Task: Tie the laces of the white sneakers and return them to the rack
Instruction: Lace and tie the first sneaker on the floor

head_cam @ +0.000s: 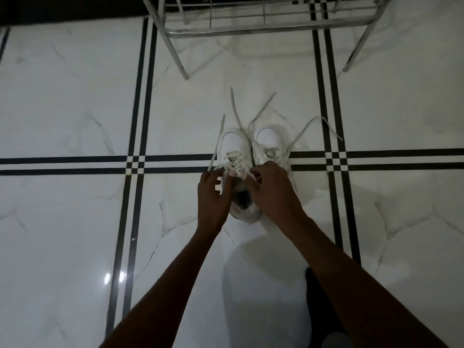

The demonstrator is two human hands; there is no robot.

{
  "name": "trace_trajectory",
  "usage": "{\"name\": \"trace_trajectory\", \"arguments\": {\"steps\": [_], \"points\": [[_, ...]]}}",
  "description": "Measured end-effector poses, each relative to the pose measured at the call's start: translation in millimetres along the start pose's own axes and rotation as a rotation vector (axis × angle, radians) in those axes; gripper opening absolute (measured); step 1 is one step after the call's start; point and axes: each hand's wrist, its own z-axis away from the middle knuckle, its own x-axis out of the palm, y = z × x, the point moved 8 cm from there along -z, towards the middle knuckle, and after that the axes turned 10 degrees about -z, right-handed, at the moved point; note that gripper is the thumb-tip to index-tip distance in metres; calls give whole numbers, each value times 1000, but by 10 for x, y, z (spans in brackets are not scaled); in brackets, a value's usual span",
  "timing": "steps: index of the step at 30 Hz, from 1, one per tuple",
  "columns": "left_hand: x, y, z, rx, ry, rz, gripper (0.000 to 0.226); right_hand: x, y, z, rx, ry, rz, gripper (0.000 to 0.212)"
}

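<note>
on a tiled floor (75,96), near a rack (226,33), two shoes (237,143) are set side by side. a lace (252,175) is pinched by the right grip (272,189); the left grip (212,194) is half curled beside it, hold unclear.

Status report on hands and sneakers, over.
Right hand pinches laces of left sneaker; left hand beside them, grip unclear. Right sneaker alongside, untied. Nothing blocking.

Left hand (212,197), right hand (273,189): bare. Forearms long, slender, uncovered down to lower frame edge. Dark garment (319,305) showed beneath right forearm; type not determinable. Lighting dim; finer detail not resolved.
</note>
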Motion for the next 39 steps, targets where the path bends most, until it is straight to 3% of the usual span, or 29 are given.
{"name": "trace_trajectory", "arguments": {"steps": [4, 9, 12, 19, 25, 31, 33, 36, 39], "points": [[4, -58, -119, -91, 73, 126, 23, 246, 121, -209, 53, -6, 46, 30], [-44, -55, -276, 50, 158, -12, 17, 344, 76, -423, -12, -44, 67, 5], [-100, -37, -233, 115, 200, -63, 7, 390, 6, -417, -56, -42, 100, 8], [-241, -57, -115, 79, 222, -207, 6, 327, -37, -236, 12, 33, -99, 7], [-310, -53, -27, 42, 272, -164, 12, 351, 81, -111, 134, 155, -192, 4], [-327, -132, -20, 72, 152, -30, 30, 475, 154, -128, 208, 43, -378, 3], [-286, -125, -36, 80, 87, 7, 33, 527, 179, -119, 216, -37, -453, 16], [-216, -147, -78, 96, 31, -28, 28, 569, 100, -111, 128, -128, -412, 25], [-292, -128, -51, 139, 86, -114, 24, 542, -17, -123, -54, -86, -231, 12]]}}
